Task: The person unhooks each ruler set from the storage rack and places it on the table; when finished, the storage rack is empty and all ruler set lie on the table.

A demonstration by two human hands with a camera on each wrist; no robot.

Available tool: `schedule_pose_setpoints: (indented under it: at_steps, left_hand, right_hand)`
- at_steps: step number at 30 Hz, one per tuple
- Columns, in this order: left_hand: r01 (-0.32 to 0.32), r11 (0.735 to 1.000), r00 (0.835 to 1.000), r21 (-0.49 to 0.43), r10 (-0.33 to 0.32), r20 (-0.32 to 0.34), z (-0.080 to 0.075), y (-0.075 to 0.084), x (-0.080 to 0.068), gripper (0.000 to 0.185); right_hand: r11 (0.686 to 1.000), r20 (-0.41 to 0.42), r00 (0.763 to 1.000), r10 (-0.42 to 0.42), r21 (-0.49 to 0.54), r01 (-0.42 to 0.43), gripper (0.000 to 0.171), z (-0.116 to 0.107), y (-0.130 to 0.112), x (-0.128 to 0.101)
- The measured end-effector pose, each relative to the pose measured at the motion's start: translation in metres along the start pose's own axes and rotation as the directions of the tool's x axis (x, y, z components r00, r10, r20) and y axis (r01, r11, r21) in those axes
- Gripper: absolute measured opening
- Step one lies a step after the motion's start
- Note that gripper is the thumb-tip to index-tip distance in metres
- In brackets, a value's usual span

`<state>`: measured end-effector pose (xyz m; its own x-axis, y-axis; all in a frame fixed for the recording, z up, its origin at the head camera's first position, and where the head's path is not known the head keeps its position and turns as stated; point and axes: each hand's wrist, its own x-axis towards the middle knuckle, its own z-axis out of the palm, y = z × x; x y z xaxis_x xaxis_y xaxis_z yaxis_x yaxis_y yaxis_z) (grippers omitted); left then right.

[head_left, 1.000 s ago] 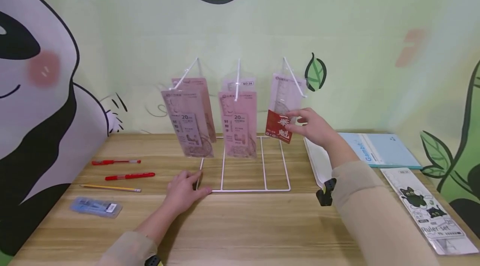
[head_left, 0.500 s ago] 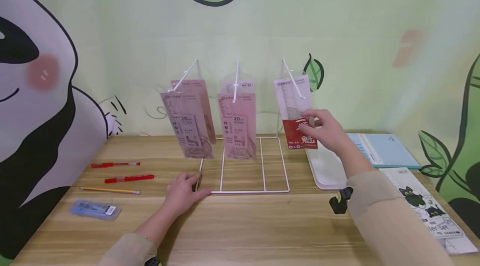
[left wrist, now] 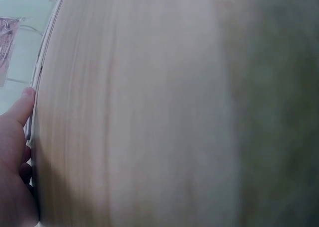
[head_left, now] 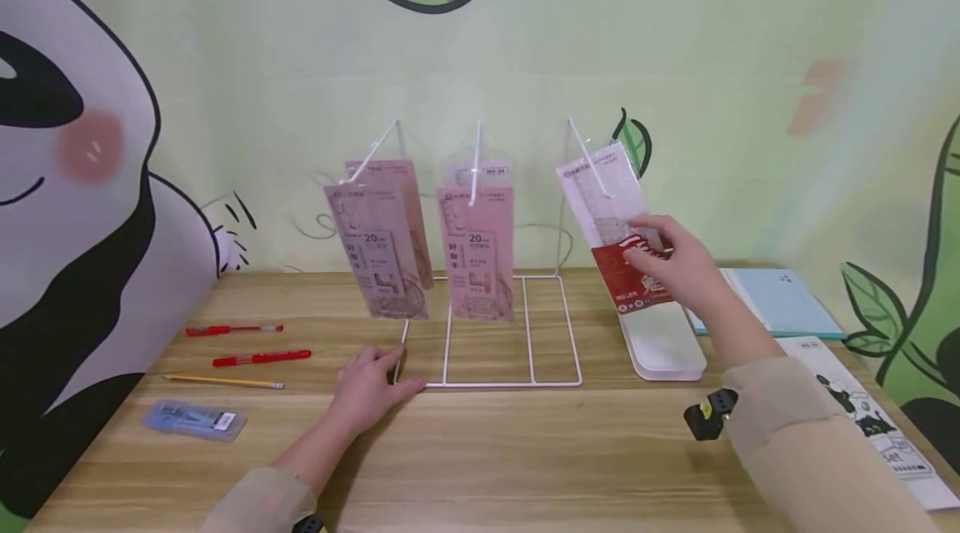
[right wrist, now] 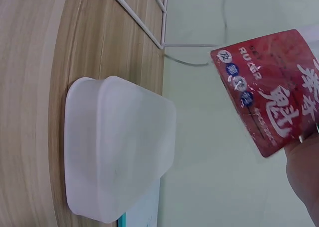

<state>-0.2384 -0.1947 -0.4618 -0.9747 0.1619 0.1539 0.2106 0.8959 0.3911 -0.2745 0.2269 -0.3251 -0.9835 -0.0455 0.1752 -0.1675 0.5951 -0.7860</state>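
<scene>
A white wire rack (head_left: pixel 501 383) stands on the wooden table with three slanted hooks. Pink ruler packets (head_left: pixel 375 245) hang on its left and middle hooks. On the right hook (head_left: pixel 588 158) hangs a clear ruler packet with a red lower end (head_left: pixel 618 279), tilted to the right. My right hand (head_left: pixel 647 248) pinches that red end, which also shows in the right wrist view (right wrist: pixel 269 87). My left hand (head_left: pixel 390 366) rests with relaxed fingers on the rack's front left corner; its thumb (left wrist: pixel 20 107) lies along the wire.
A white tray (head_left: pixel 663 345) (right wrist: pixel 119 147) lies right of the rack, under the held packet. Behind it are a blue notebook (head_left: pixel 783 299) and a ruler-set packet (head_left: pixel 862 416). On the left lie two red pens (head_left: pixel 261 358), a pencil (head_left: pixel 222 381) and a blue packet (head_left: pixel 193 419).
My right hand has swung the packet's red end to the right, from in front of the rack to above the white tray. The left hand has stayed on the rack's corner.
</scene>
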Motion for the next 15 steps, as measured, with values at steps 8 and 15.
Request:
schedule_pose_setpoints:
  at_steps: [8, 15]
  left_hand:
    - [-0.009, 1.000, 1.000, 0.013, 0.009, -0.007, 0.001, 0.001, -0.001, 0.071]
    - [-0.002, 1.000, 1.000, 0.023, 0.002, -0.007, 0.001, 0.000, -0.002, 0.073]
  right_hand:
    - [1.000, -0.074, 0.997, 0.011, -0.007, -0.012, 0.061, 0.000, -0.004, -0.007]
    - [0.999, -0.099, 0.995, 0.008, -0.046, -0.012, 0.063, 0.000, -0.010, -0.013]
